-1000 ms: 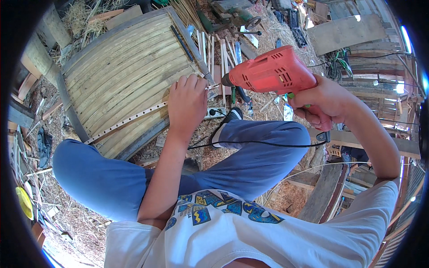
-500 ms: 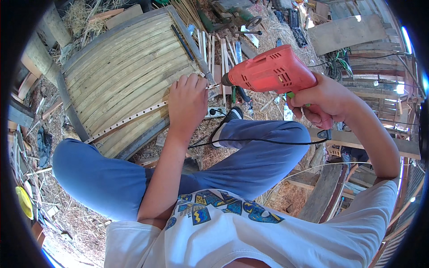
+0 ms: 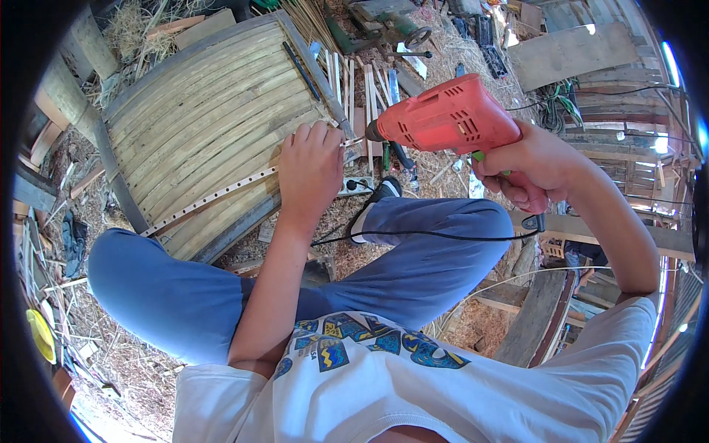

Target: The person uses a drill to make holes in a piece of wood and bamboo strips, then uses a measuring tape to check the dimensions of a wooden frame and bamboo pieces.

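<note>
Strip, pale and holed, runs from 8 o'clock of my left hand, across the panel, under my fingers and out a little at 2. My left leg is bent at 8 o'clock, lower than the strip's left end. At 10 o'clock spreads the slatted panel, dark edged; a black rod lies on it at 12. My left hand has its fingers bent and close together, holding the strip; part of the grip is hidden from me. Thin sticks lie at 1 o'clock, and a socket block at 4. My shoe is just beside that block. At 2 o'clock is the red drill, its chuck pointing at 9, just beside the strip's right end; I can't tell if the 2 touch. Its black cord crosses my right leg. My right hand has its fingers wrapped round the drill's grip, by the green trigger. Beyond it, a cable coil sits at 1 o'clock.
</note>
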A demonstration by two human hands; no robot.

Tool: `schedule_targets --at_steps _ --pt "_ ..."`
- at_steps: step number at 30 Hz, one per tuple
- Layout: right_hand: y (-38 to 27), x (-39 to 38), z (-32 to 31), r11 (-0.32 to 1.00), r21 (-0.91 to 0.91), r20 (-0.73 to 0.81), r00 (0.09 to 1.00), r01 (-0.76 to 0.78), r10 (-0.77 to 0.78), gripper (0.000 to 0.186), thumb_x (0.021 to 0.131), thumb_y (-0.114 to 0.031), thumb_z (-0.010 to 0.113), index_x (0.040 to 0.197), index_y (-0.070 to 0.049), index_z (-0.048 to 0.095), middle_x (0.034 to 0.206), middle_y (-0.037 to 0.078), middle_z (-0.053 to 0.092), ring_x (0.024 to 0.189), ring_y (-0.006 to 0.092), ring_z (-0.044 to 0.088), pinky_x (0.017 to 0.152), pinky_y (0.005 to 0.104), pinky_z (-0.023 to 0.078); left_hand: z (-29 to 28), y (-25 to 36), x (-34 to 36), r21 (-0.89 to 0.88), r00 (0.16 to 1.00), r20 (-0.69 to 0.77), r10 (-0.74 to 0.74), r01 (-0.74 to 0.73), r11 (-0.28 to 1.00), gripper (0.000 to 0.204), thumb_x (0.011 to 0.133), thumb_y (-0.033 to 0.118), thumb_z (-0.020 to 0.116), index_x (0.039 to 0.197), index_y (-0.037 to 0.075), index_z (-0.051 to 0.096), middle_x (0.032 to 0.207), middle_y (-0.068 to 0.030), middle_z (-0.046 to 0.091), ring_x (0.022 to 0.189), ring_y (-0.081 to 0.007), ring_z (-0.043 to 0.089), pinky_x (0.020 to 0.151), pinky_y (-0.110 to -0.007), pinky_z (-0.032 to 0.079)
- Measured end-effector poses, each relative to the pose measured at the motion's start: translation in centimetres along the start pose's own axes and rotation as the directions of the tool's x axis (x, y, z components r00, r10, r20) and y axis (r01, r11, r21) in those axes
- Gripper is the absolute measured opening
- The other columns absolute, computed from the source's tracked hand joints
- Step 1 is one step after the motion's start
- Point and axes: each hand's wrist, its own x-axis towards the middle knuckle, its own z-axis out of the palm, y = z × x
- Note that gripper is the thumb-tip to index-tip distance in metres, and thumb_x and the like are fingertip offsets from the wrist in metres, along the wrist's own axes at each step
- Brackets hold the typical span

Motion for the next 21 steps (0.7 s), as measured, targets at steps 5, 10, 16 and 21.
schedule_targets --at_steps 5,10,16,21 --pt "-0.2 0.0 0.1 1.000 -0.025 -0.006 1.000 0.004 -0.004 0.042 0.083 -0.010 0.070 0.124 -0.004 0.060 0.077 0.008 0.064 0.045 0.0114 0.052 0.036 0.0316 0.040 0.3 0.0 0.0 -0.011 1.000 -0.021 -0.013 0.013 1.000 0.016 0.086 0.015 0.076 0.098 0.013 0.066 0.094 -0.0062 0.058 0.095 -0.0292 0.060 0.081 -0.044 0.047" --pt "0.0 0.0 0.0 1.000 -0.019 -0.012 1.000 -0.013 0.013 0.042 0.084 -0.010 0.070 0.125 -0.004 0.060 0.077 0.008 0.063 0.045 0.0114 0.052 0.036 0.0316 0.040 0.1 -0.2 0.1 -0.010 1.000 -0.018 -0.008 0.008 1.000 0.016 0.086 0.014 0.076 0.098 0.012 0.065 0.094 -0.0066 0.058 0.095 -0.0293 0.060 0.081 -0.044 0.047" --pt "1.3 0.0 -0.3 0.999 -0.004 0.014 0.999 0.034 -0.034 0.040 0.084 -0.010 0.069 0.123 -0.004 0.062 0.075 0.008 0.062 0.044 0.0113 0.050 0.037 0.0315 0.039 0.1 -0.3 0.0 -0.007 0.999 -0.043 0.015 -0.015 1.000 0.017 0.085 0.012 0.076 0.097 0.012 0.064 0.094 -0.0070 0.058 0.096 -0.0297 0.060 0.081 -0.044 0.048" --pt "1.8 -0.6 -0.3 0.987 -0.027 0.032 0.987 0.159 -0.158 0.028 0.087 -0.011 0.067 0.111 0.002 0.064 0.075 0.010 0.065 0.044 0.0112 0.051 0.038 0.0308 0.040 0.2 -0.1 -0.3 0.021 0.999 -0.030 0.023 -0.022 1.000 0.015 0.083 0.014 0.076 0.095 0.011 0.067 0.095 -0.0063 0.061 0.099 -0.0275 0.061 0.085 -0.043 0.047"
